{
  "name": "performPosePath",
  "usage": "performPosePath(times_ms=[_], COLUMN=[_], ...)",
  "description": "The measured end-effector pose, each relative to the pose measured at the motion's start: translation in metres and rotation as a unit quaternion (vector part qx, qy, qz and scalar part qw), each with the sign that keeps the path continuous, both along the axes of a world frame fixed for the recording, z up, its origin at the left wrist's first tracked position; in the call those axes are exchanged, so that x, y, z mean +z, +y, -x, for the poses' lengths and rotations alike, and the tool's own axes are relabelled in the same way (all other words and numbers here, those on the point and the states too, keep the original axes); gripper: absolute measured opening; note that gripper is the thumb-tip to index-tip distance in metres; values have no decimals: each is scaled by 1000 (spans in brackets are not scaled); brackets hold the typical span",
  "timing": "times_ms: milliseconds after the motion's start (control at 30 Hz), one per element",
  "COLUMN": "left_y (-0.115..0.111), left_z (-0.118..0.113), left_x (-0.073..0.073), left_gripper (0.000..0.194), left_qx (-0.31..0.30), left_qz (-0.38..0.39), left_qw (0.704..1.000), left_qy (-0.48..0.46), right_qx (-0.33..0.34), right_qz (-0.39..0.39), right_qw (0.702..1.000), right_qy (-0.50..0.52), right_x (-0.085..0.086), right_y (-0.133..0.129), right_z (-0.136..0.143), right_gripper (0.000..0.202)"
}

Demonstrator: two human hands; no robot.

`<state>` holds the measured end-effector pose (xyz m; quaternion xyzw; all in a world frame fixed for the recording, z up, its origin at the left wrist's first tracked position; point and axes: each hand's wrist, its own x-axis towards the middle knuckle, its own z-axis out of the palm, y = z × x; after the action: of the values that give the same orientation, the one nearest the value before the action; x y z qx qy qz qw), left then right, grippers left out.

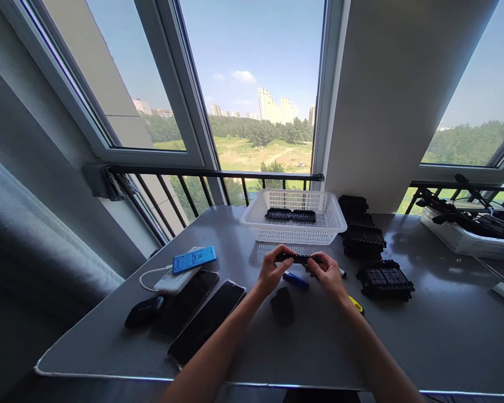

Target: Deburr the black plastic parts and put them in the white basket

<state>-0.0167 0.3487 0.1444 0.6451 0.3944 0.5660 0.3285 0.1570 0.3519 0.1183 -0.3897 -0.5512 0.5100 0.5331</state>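
Between my two hands, just above the table, is a narrow black plastic strip [301,259] with a toothed edge. My left hand [274,270] pinches its left end and my right hand [325,271] its right end; both are closed on it. Below the strip lies a blue pen-like tool [296,280], and nearer to me a small dark block [283,306]. Partly behind my right wrist shows a yellow-handled tool [356,304]. Beyond my hands, a white plastic basket [294,238] holds similar black plastic pieces [290,215].
Stacks of black plastic parts [385,279] stand at the right, with more [363,238] behind. A second white basket [453,235] holds dark cables or tools. On the left lie phones [208,319], a blue-screened device [194,259] and a black mouse [144,311]. Windows border the grey table [117,352].
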Motion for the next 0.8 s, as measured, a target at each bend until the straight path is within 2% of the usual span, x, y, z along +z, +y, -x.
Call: performPosePath(times_ms=[167, 300, 400, 433, 500, 600, 700, 800], left_y=[2, 8, 13, 14, 15, 14, 10, 9], left_z=[-1, -1, -4, -6, -10, -16, -17, -12], left_x=[-1, -7, -14, -16, -18, -15, -8, -4], left_gripper=[11, 39, 55, 58, 62, 65, 52, 32], left_qx=[17, 41, 77, 65, 0, -102, -141, -152], left_qz=[-8, -16, 51, 88, 153, 172, 164, 207], left_qw=[1000, 998, 986, 979, 957, 919, 883, 840], left_qy=[21, -35, -137, -174, -246, -339, -417, -477], right_qx=[3, -9, -32, -36, -29, 21, 79, 112], right_qz=[17, 21, 1, -14, -43, -62, -73, -95], right_qw=[999, 998, 996, 995, 994, 994, 993, 989], right_qy=[35, 63, 84, 90, 95, 83, 41, -25], right_x=[4, 6, 7, 7, 7, 7, 7, 8], right_y=[0, -1, -1, -2, -3, -7, -11, -15], right_z=[-2, -3, -1, -1, 0, 3, 4, 5], right_gripper=[37, 37, 37, 35, 32, 28, 30, 35])
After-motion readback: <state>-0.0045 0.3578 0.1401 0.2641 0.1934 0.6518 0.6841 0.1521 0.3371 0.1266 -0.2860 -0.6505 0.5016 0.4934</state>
